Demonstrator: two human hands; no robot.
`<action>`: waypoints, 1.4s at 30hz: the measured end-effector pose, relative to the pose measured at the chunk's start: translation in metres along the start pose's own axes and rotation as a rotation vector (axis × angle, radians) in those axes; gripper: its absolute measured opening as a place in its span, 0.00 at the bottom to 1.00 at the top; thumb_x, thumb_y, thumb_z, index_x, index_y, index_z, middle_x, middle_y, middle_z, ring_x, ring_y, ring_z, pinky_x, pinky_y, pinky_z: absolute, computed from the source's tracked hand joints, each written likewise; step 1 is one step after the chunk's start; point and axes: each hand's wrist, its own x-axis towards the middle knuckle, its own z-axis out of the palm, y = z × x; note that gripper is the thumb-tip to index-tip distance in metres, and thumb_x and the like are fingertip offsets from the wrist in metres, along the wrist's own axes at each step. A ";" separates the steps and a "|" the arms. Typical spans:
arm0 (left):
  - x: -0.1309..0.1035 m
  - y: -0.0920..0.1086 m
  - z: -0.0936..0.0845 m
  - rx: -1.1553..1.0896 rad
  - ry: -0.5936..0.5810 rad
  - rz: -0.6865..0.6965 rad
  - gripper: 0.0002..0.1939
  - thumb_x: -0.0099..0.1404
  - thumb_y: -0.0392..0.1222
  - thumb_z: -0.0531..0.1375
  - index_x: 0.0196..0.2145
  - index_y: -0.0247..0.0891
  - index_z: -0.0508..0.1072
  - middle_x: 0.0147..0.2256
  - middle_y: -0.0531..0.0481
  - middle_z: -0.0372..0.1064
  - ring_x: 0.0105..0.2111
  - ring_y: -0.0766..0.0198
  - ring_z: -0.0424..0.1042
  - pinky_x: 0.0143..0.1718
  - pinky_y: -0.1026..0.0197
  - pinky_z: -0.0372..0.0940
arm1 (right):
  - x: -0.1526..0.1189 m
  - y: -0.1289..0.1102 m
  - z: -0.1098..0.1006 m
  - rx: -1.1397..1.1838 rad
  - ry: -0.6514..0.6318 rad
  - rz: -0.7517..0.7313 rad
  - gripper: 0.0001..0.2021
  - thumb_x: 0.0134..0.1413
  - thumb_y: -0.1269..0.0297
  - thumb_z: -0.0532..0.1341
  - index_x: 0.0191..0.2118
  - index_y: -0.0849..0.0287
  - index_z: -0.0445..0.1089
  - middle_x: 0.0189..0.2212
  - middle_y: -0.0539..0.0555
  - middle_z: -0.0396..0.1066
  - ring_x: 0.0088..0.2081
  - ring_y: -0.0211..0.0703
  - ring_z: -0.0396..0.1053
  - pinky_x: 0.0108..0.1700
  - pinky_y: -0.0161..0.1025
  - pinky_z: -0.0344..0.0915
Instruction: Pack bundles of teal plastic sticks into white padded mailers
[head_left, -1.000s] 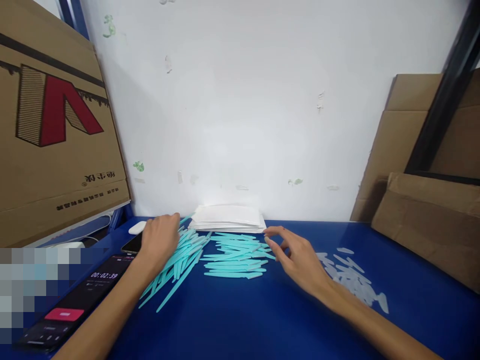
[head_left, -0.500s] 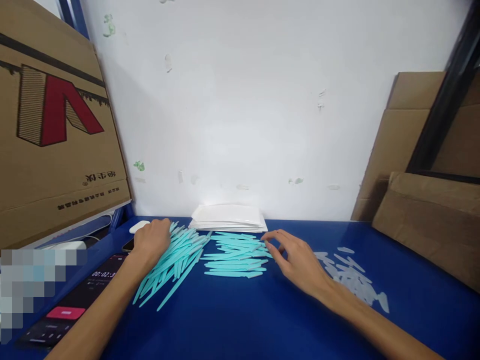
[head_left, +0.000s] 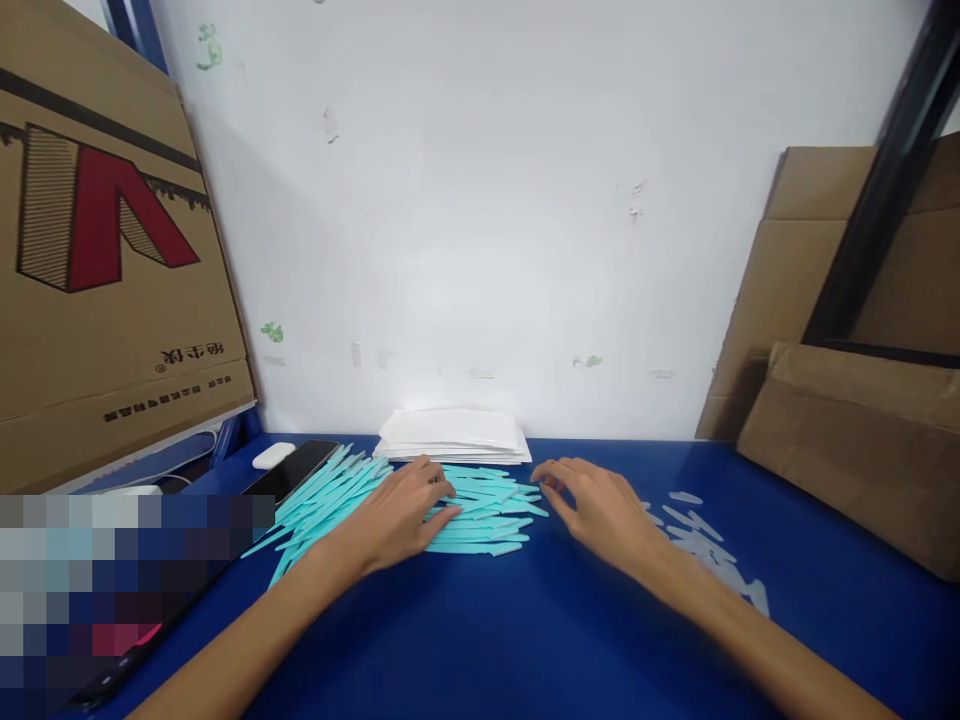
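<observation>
Slim turquoise sticks [head_left: 480,522] lie roughly parallel across the middle of the blue table. A second, slanted pile of turquoise sticks [head_left: 326,498] is to their left. Over the left end of the middle group rests my left hand [head_left: 405,510], palm down, with its fingers apart; it hides part of both groups. My right hand [head_left: 592,500] hovers at the right ends of the middle sticks, thumb and fingertips curled close together; whether anything small is between them I cannot make out. Translucent pale pieces [head_left: 709,550] lie scattered beyond my right forearm, partly hidden by it.
A stack of white sheets [head_left: 452,437] stands against the white wall. At the left are a dark phone [head_left: 300,468], a white case [head_left: 273,456], a blurred-out area and a large cardboard box [head_left: 135,330]. Brown cardboard [head_left: 847,440] leans at the right.
My left hand has moved right, from the far end of the slanted pile to the middle sticks, uncovering the dark phone. My right hand has barely moved. The view has shifted slightly.
</observation>
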 end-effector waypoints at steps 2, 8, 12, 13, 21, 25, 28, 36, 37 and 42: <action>0.000 0.005 0.006 -0.006 -0.044 -0.001 0.17 0.75 0.51 0.50 0.48 0.40 0.73 0.44 0.44 0.69 0.47 0.53 0.67 0.46 0.53 0.64 | 0.002 0.007 -0.005 -0.058 -0.083 0.033 0.12 0.64 0.67 0.54 0.46 0.52 0.73 0.38 0.52 0.78 0.37 0.46 0.74 0.35 0.39 0.61; 0.003 0.008 0.011 0.065 -0.126 0.020 0.14 0.76 0.42 0.48 0.43 0.38 0.73 0.43 0.43 0.68 0.43 0.55 0.68 0.42 0.55 0.64 | 0.003 0.048 -0.026 -0.200 -0.345 0.234 0.11 0.59 0.67 0.61 0.47 0.53 0.75 0.41 0.57 0.78 0.40 0.50 0.75 0.33 0.37 0.60; 0.003 0.006 0.010 0.129 -0.156 0.021 0.16 0.75 0.38 0.46 0.36 0.37 0.72 0.40 0.44 0.68 0.39 0.57 0.68 0.37 0.57 0.62 | 0.000 0.075 -0.037 -0.271 -0.412 0.376 0.10 0.54 0.67 0.64 0.43 0.54 0.77 0.40 0.57 0.77 0.40 0.51 0.75 0.32 0.38 0.59; 0.003 0.006 0.010 0.140 -0.154 0.019 0.16 0.75 0.38 0.46 0.35 0.37 0.71 0.40 0.44 0.68 0.38 0.58 0.68 0.36 0.57 0.62 | -0.001 0.080 -0.038 -0.286 -0.411 0.398 0.09 0.53 0.68 0.65 0.42 0.54 0.77 0.40 0.57 0.77 0.40 0.52 0.75 0.32 0.38 0.59; 0.005 0.003 0.014 0.159 -0.118 -0.007 0.17 0.76 0.39 0.44 0.37 0.37 0.71 0.37 0.45 0.68 0.33 0.59 0.69 0.33 0.58 0.60 | -0.004 0.090 -0.030 -0.317 -0.426 0.442 0.07 0.51 0.71 0.65 0.37 0.56 0.77 0.37 0.58 0.76 0.39 0.53 0.75 0.32 0.39 0.57; 0.005 0.005 0.012 0.128 -0.073 -0.003 0.17 0.76 0.40 0.44 0.39 0.37 0.71 0.37 0.45 0.69 0.34 0.58 0.69 0.33 0.57 0.62 | -0.004 0.089 -0.026 -0.291 -0.411 0.406 0.07 0.52 0.74 0.63 0.34 0.57 0.77 0.35 0.58 0.76 0.37 0.51 0.74 0.31 0.38 0.55; 0.004 0.006 0.012 0.111 -0.049 0.003 0.17 0.76 0.41 0.44 0.41 0.37 0.71 0.39 0.44 0.70 0.36 0.57 0.70 0.36 0.56 0.63 | -0.005 0.085 -0.025 -0.268 -0.393 0.351 0.08 0.51 0.77 0.61 0.32 0.58 0.76 0.32 0.57 0.76 0.35 0.48 0.74 0.30 0.37 0.54; 0.004 0.007 0.012 0.032 -0.008 -0.009 0.15 0.77 0.40 0.44 0.43 0.39 0.69 0.39 0.46 0.71 0.38 0.57 0.69 0.38 0.56 0.61 | 0.001 0.067 -0.022 -0.240 -0.257 0.203 0.09 0.60 0.75 0.54 0.36 0.59 0.72 0.35 0.57 0.74 0.35 0.46 0.71 0.31 0.37 0.54; 0.003 0.007 0.012 0.019 -0.001 -0.013 0.14 0.77 0.40 0.44 0.43 0.39 0.69 0.39 0.46 0.71 0.38 0.57 0.69 0.38 0.56 0.61 | 0.003 0.065 -0.021 -0.230 -0.238 0.196 0.10 0.63 0.72 0.52 0.39 0.59 0.71 0.34 0.57 0.75 0.35 0.46 0.71 0.31 0.37 0.55; 0.003 0.008 0.011 0.016 0.009 -0.018 0.14 0.76 0.38 0.44 0.43 0.39 0.68 0.38 0.47 0.70 0.36 0.58 0.68 0.36 0.57 0.59 | 0.009 0.046 -0.014 0.068 -0.107 0.088 0.14 0.69 0.62 0.50 0.53 0.54 0.67 0.35 0.53 0.77 0.34 0.46 0.73 0.34 0.38 0.62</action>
